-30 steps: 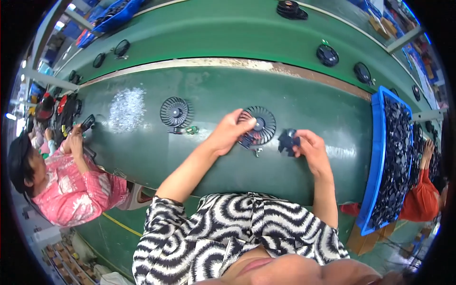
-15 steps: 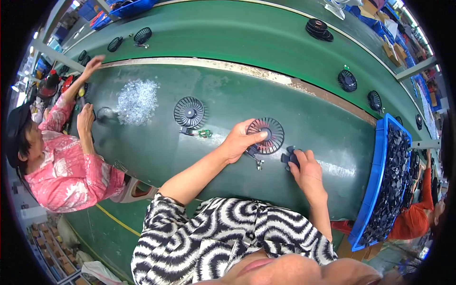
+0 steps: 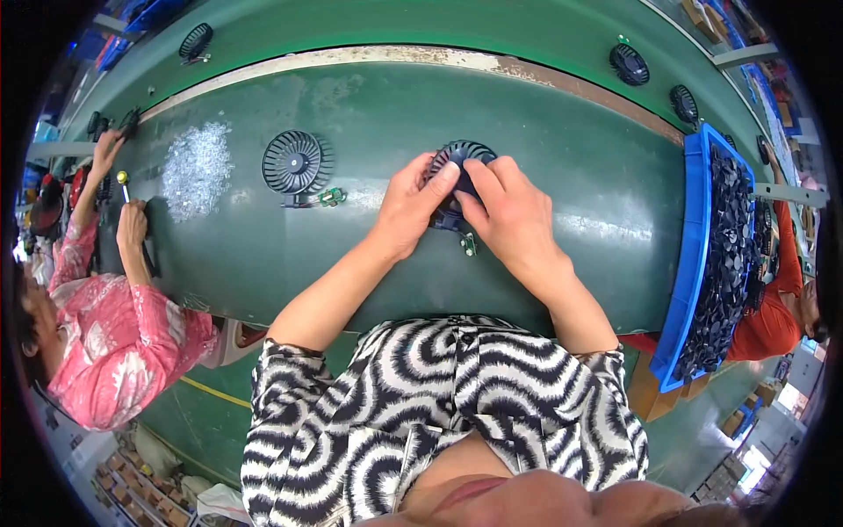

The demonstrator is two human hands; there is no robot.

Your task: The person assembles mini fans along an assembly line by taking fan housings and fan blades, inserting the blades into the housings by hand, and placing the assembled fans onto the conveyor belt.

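Observation:
My left hand (image 3: 406,207) grips a round black fan housing (image 3: 463,149) by its left side, thumb laid over its slotted face. On the housing's right, my right hand (image 3: 518,215) has its fingers closed over the middle, pressing a dark fan blade against the housing; the fingers hide most of the blade. A small green circuit board (image 3: 469,245) dangles below the housing on its leads. To the left lies another black fan housing (image 3: 292,162), face up, with its own green circuit board (image 3: 332,197) beside it on the green table.
A heap of small clear pieces (image 3: 198,171) lies at the left, near a co-worker in pink (image 3: 114,342). At the right stands a blue bin (image 3: 692,263) full of dark fan blades (image 3: 727,255). Beyond the table's worn ledge, a green conveyor (image 3: 395,22) carries several housings.
My right hand has brought the fan blade up and left onto the housing. My left hand still holds the housing. The view has shifted, and the co-worker's hand now holds a yellow-tipped tool.

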